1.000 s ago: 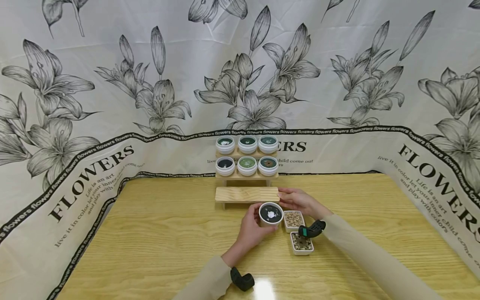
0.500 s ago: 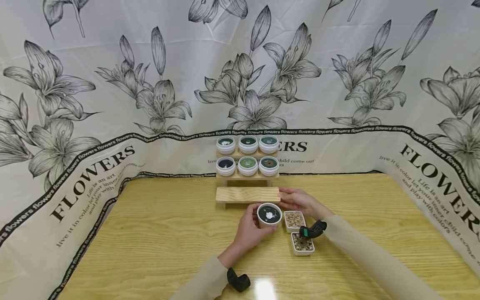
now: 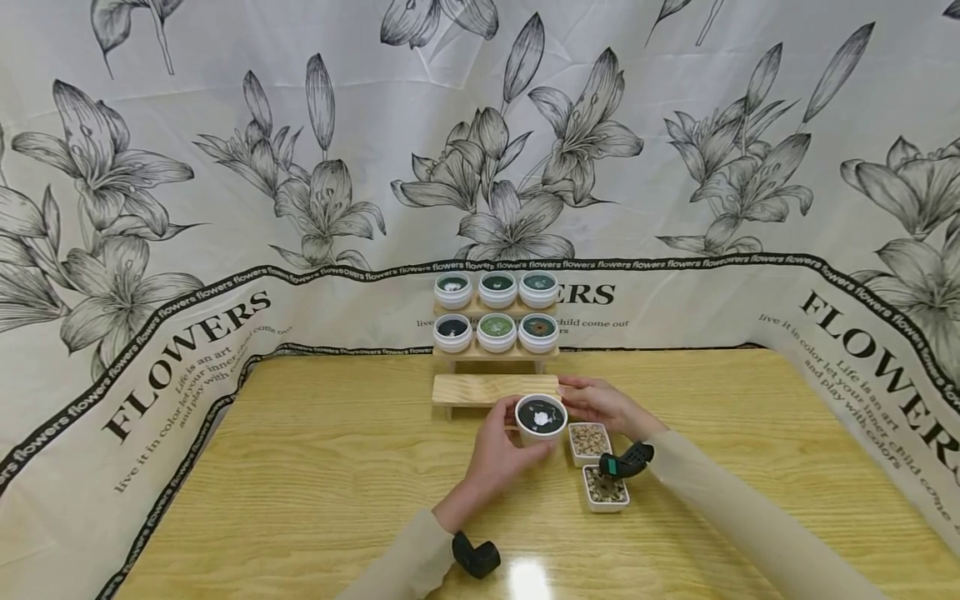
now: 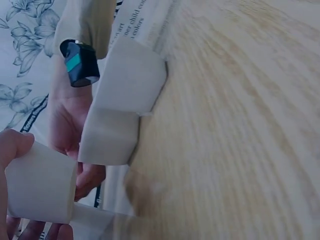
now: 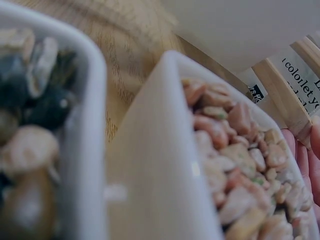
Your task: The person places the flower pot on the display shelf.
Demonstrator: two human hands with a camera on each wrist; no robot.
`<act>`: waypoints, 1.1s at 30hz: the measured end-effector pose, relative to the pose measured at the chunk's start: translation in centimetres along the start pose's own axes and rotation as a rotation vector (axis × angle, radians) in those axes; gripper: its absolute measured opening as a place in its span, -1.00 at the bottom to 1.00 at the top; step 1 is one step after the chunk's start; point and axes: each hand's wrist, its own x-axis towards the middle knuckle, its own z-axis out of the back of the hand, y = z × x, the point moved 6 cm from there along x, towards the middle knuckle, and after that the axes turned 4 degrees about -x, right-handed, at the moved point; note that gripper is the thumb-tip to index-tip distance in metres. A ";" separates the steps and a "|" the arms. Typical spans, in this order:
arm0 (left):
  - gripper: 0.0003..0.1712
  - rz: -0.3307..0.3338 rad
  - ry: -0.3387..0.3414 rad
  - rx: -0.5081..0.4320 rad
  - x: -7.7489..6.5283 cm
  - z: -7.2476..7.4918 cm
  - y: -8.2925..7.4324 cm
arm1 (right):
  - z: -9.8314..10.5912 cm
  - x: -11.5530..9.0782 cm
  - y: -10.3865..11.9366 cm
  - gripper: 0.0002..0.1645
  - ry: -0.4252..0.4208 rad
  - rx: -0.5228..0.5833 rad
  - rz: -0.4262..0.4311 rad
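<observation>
My left hand [image 3: 501, 454] grips a small round white pot [image 3: 542, 419] by its side. The pot's dark top bears a white patch, and its rim overlaps the front edge of the wooden step stand [image 3: 480, 388] in the head view. From the left wrist, the pot's plain white side [image 4: 42, 182] shows between thumb and fingers. My right hand [image 3: 600, 402] holds the right end of the stand's lowest step, thumb and fingers at the wood's end in the right wrist view. Two square white pots, one of pinkish pebbles [image 5: 245, 160] and one of darker pebbles [image 5: 40, 125], sit below that hand.
Several round white pots with green or dark tops stand on the two upper steps, among them a light green one [image 3: 496, 330]. The stand is near the back of the wooden table [image 3: 315, 467]. A flower-printed cloth [image 3: 337, 308] hangs behind and around it.
My left hand shifts the round pot slightly left, then forward, so its rim now overlaps the lowest step. My right hand stays at the stand's end.
</observation>
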 end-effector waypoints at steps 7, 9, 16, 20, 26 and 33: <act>-0.22 -0.050 -0.026 -0.029 0.9 0.3 -1.2 | 0.1 -0.1 -0.1 -0.26 0.020 -0.021 0.025; -0.22 -0.060 -0.036 -0.038 1.2 0.3 -1.4 | 0.1 -0.1 -0.1 -0.28 0.031 -0.038 0.037; -0.20 -0.067 -0.060 -0.034 2.4 0.6 -1.7 | -0.1 -0.1 0.1 -0.28 0.061 -0.019 0.054; -0.19 -0.075 -0.102 -0.011 3.1 1.0 -1.9 | -0.2 -0.2 0.1 -0.30 0.053 -0.025 0.053; -0.19 -0.066 -0.123 -0.002 3.6 1.0 -2.0 | -0.1 -0.2 0.2 -0.30 0.036 -0.040 0.043; -0.18 -0.056 -0.150 0.026 3.8 0.6 -1.6 | -0.2 -0.3 0.3 -0.29 0.035 0.025 0.051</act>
